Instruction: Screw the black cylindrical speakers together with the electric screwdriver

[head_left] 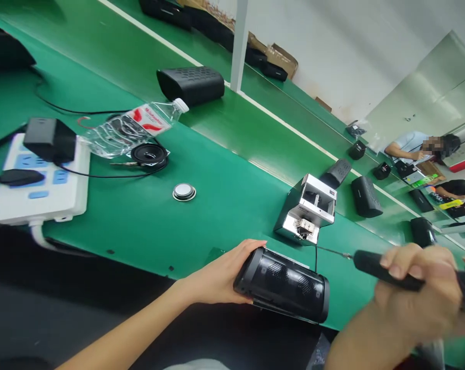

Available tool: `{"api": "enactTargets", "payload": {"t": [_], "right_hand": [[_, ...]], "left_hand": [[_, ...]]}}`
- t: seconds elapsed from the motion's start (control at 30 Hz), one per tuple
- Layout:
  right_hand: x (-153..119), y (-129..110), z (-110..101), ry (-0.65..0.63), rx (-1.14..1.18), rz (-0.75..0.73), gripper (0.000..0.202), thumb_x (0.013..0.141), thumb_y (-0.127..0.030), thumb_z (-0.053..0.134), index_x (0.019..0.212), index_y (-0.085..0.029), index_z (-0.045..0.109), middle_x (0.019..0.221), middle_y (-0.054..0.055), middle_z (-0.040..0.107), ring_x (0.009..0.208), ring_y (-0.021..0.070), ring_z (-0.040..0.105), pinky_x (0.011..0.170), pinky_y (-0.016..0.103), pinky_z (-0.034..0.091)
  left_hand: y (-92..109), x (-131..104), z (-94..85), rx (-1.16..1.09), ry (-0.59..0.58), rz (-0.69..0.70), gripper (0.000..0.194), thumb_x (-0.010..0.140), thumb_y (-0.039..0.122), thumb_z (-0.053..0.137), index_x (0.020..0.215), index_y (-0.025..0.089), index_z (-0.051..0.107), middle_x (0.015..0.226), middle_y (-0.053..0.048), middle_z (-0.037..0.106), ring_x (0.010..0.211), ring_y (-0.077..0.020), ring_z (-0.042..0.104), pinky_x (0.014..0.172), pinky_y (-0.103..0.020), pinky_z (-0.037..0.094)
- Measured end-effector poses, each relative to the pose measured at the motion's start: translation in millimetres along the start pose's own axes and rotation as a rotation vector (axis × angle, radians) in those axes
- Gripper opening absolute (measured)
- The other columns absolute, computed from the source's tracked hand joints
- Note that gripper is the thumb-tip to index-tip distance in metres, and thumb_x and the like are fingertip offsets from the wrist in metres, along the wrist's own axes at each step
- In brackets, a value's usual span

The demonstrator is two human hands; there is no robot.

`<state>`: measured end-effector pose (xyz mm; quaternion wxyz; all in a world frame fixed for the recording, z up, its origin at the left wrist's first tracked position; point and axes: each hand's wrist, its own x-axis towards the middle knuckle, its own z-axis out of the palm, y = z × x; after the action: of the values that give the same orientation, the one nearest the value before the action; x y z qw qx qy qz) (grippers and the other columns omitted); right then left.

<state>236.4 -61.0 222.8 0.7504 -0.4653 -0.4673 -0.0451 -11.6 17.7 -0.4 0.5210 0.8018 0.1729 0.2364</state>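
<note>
My left hand is closed around the left end of a black speaker with perforated patches on its face, at the front edge of the green bench. My right hand, slightly blurred, grips a black power screwdriver. Its thin bit points left, past the speaker's far right corner and apart from it; a small blurred bulge shows on the bit, too unclear to name. Just beyond the speaker stands a silver-and-black box, which looks like a screw feeder.
On the left lie a white power strip with a black adapter, a tipped plastic bottle, a round speaker driver and a small silver disc. More black housings line the bench. Two people work at far right.
</note>
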Motion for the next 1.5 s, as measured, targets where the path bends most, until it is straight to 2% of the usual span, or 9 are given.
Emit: {"api": "enactTargets", "payload": {"t": [0.07, 0.17, 0.33, 0.5, 0.7, 0.9, 1.17, 1.3, 1.5], "right_hand": [[2, 11, 20, -0.015, 0.038, -0.061, 0.038, 0.075, -0.01, 0.069, 0.103, -0.024, 0.048, 0.059, -0.013, 0.052, 0.04, 0.0118, 0.039, 0.042, 0.022, 0.044], [0, 32, 43, -0.061, 0.035, -0.012, 0.032, 0.081, -0.013, 0.073, 0.104, -0.021, 0.051, 0.062, -0.011, 0.054, 0.043, 0.0119, 0.047, 0.046, 0.025, 0.049], [-2, 48, 52, -0.094, -0.007, 0.116, 0.031, 0.087, -0.018, 0.074, 0.109, -0.019, 0.053, 0.062, -0.01, 0.054, 0.044, 0.0118, 0.049, 0.047, 0.024, 0.048], [-1, 33, 37, -0.065, -0.029, 0.176, 0.033, 0.083, -0.018, 0.077, 0.107, -0.019, 0.055, 0.058, -0.01, 0.051, 0.043, 0.012, 0.046, 0.046, 0.023, 0.046], [9, -4, -4, 0.058, -0.127, 0.083, 0.039, 0.072, -0.012, 0.069, 0.107, -0.022, 0.057, 0.059, -0.011, 0.048, 0.042, 0.0102, 0.037, 0.042, 0.021, 0.037], [7, -15, -37, 0.04, -0.207, 0.091, 0.042, 0.072, -0.011, 0.07, 0.11, -0.025, 0.06, 0.059, -0.01, 0.047, 0.042, 0.0119, 0.034, 0.041, 0.023, 0.036], [3, -15, -38, 0.031, -0.217, 0.1, 0.041, 0.073, -0.014, 0.072, 0.111, -0.024, 0.061, 0.06, -0.009, 0.049, 0.041, 0.0123, 0.034, 0.041, 0.024, 0.036], [-2, -12, -34, 0.012, -0.217, 0.129, 0.04, 0.074, -0.013, 0.075, 0.11, -0.024, 0.061, 0.059, -0.01, 0.048, 0.042, 0.0119, 0.038, 0.044, 0.023, 0.039], [-7, -1, -39, -0.025, -0.216, 0.146, 0.039, 0.074, -0.013, 0.075, 0.108, -0.024, 0.061, 0.057, -0.009, 0.048, 0.041, 0.013, 0.034, 0.042, 0.024, 0.038]], "left_hand": [[-2, 0, 1.5, 0.001, 0.001, 0.01, 0.116, 0.077, 0.031, 0.099, 0.166, 0.034, 0.025, 0.161, -0.016, 0.047, 0.148, -0.0382, 0.057, 0.128, -0.058, 0.05], [-4, 0, 2.7, 0.011, 0.008, 0.01, 0.122, 0.075, 0.027, 0.1, 0.168, 0.035, 0.022, 0.163, -0.015, 0.046, 0.15, -0.0383, 0.055, 0.129, -0.058, 0.048], [-3, -1, 2.4, 0.028, 0.022, 0.021, 0.122, 0.076, 0.025, 0.099, 0.169, 0.035, 0.021, 0.163, -0.016, 0.047, 0.149, -0.0372, 0.056, 0.129, -0.056, 0.05], [0, -2, 0.0, 0.049, 0.016, 0.004, 0.12, 0.077, 0.028, 0.098, 0.169, 0.035, 0.021, 0.162, -0.016, 0.048, 0.147, -0.0367, 0.059, 0.128, -0.054, 0.051], [1, -4, -3.6, 0.042, -0.006, -0.028, 0.113, 0.085, 0.035, 0.093, 0.171, 0.035, 0.021, 0.165, -0.017, 0.047, 0.148, -0.0375, 0.058, 0.128, -0.055, 0.05], [-13, -6, 0.8, 0.056, 0.003, -0.037, 0.115, 0.082, 0.044, 0.093, 0.171, 0.035, 0.022, 0.164, -0.017, 0.049, 0.144, -0.0389, 0.062, 0.125, -0.057, 0.053], [-1, -6, -5.4, 0.038, -0.015, -0.051, 0.107, 0.086, 0.038, 0.09, 0.169, 0.037, 0.023, 0.164, -0.015, 0.049, 0.145, -0.0372, 0.061, 0.126, -0.056, 0.052], [-11, -8, -1.2, 0.029, 0.008, -0.049, 0.108, 0.084, 0.045, 0.091, 0.169, 0.037, 0.024, 0.163, -0.015, 0.049, 0.144, -0.0384, 0.061, 0.125, -0.056, 0.054], [-23, -12, 3.5, 0.025, 0.002, -0.065, 0.109, 0.083, 0.049, 0.091, 0.168, 0.038, 0.025, 0.165, -0.015, 0.047, 0.145, -0.0394, 0.06, 0.126, -0.058, 0.052]]}}
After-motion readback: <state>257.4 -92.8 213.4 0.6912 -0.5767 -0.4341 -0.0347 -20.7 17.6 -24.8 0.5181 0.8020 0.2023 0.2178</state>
